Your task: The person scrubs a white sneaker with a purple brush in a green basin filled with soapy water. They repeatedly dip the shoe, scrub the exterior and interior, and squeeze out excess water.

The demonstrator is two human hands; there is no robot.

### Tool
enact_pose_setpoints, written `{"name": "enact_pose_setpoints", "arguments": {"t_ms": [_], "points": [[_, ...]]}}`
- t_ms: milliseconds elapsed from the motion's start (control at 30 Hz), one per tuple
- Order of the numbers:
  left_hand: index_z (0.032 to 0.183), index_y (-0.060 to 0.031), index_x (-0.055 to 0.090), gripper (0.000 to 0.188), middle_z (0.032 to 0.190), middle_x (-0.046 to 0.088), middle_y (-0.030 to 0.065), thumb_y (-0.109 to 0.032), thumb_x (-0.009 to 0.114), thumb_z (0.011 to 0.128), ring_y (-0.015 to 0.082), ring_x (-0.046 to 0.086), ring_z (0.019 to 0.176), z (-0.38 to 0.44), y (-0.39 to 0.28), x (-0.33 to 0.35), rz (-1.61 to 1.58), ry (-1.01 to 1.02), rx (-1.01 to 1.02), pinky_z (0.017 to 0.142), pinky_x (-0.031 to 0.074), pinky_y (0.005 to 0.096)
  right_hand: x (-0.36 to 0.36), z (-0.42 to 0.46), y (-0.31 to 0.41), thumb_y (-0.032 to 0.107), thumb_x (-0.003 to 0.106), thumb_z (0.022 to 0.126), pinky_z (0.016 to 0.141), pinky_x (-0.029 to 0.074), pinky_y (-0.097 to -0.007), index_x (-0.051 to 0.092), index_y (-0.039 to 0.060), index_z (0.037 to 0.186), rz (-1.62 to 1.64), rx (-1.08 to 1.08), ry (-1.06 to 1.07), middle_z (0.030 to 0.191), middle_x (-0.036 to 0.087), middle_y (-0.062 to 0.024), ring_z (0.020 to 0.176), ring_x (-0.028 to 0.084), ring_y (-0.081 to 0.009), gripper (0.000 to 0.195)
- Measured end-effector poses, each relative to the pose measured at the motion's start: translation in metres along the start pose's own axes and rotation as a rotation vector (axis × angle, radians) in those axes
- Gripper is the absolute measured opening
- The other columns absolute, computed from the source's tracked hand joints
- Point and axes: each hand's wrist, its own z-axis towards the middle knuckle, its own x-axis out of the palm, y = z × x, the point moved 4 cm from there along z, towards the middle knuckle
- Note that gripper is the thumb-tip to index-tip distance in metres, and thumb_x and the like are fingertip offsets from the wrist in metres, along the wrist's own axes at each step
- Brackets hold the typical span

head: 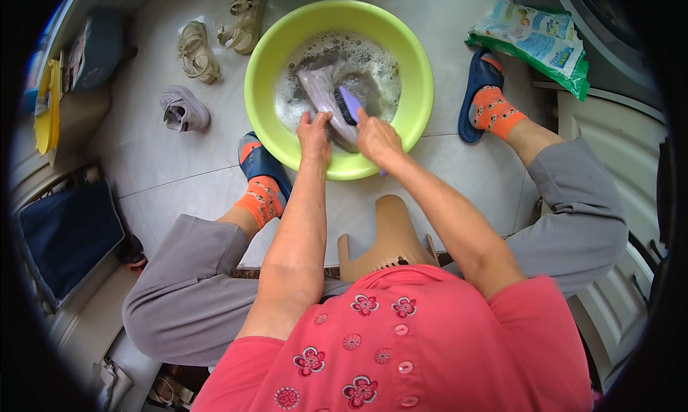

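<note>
A yellow-green plastic basin [421,89] stands on the floor before me, holding cloudy, foamy water [376,62]. Inside it a pale lilac-grey shoe [318,86] lies tilted, partly in the suds. My left hand [315,137] grips the shoe's near left edge, thumb and fingers over its side. In my right hand [379,137] is a purple scrubbing brush [350,104], its dark bristles against the shoe's right side. The near end of the shoe is partly hidden behind my right hand.
A matching shoe [184,108] and two beige sandals [198,52] [244,19] rest on the tiles left of the basin. At the right lies a green-and-white plastic packet [532,41] beside my slippered foot [480,94]. A tan plastic stool [395,229] is under me. White cabinet doors [607,132] line the right.
</note>
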Motion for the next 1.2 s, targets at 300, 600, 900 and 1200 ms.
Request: {"name": "enact_pose_setpoints", "arguments": {"t_ms": [300, 600, 900, 1200], "points": [[0.149, 0.0087, 0.031, 0.081, 0.131, 0.057, 0.0158, -0.005, 0.067, 0.079, 0.0231, 0.056, 0.114, -0.011, -0.006, 0.004, -0.103, -0.001, 0.045, 0.099, 0.044, 0.0349, -0.004, -0.025, 0.023, 0.022, 0.043, 0.098, 0.083, 0.052, -0.0543, 0.059, 0.0053, 0.131, -0.056, -0.081, -0.03, 0.094, 0.068, -0.0297, 0.09, 0.066, -0.0466, 0.04], [0.146, 0.0088, 0.037, 0.073, 0.125, 0.06, 0.0133, -0.004, 0.065, 0.08, 0.0207, 0.059, 0.109, -0.009, -0.009, 0.003, 0.025, 0.02, 0.018, 0.095, 0.047, 0.0327, -0.004, -0.004, 0.034, 0.011, 0.045, 0.091, 0.066, 0.055, -0.0546, 0.049, 0.0031, 0.141, -0.226, -0.344, -0.076, 0.087, 0.069, -0.0293, 0.076, 0.069, -0.0441, 0.051], [0.146, 0.0144, 0.033, 0.077, 0.127, 0.06, 0.0167, -0.005, 0.067, 0.08, 0.0197, 0.061, 0.106, -0.005, -0.009, -0.006, 0.024, 0.031, 0.021, 0.091, 0.048, 0.0283, -0.02, 0.017, 0.058, 0.02, 0.043, 0.098, 0.07, 0.054, -0.0561, 0.06, 0.0116, 0.132, -0.271, -0.39, -0.124, 0.08, 0.068, -0.0263, 0.076, 0.068, -0.0444, 0.039], [0.147, 0.0125, 0.033, 0.079, 0.128, 0.06, 0.0181, -0.006, 0.068, 0.078, 0.0202, 0.06, 0.108, -0.01, -0.022, 0.0, 0.114, 0.02, -0.005, 0.091, 0.048, 0.0304, -0.033, 0.057, 0.072, 0.019, 0.045, 0.096, 0.071, 0.054, -0.0559, 0.061, -0.0005, 0.121, -0.208, -0.359, -0.174, 0.084, 0.068, -0.0298, 0.079, 0.068, -0.0461, 0.036]]}}
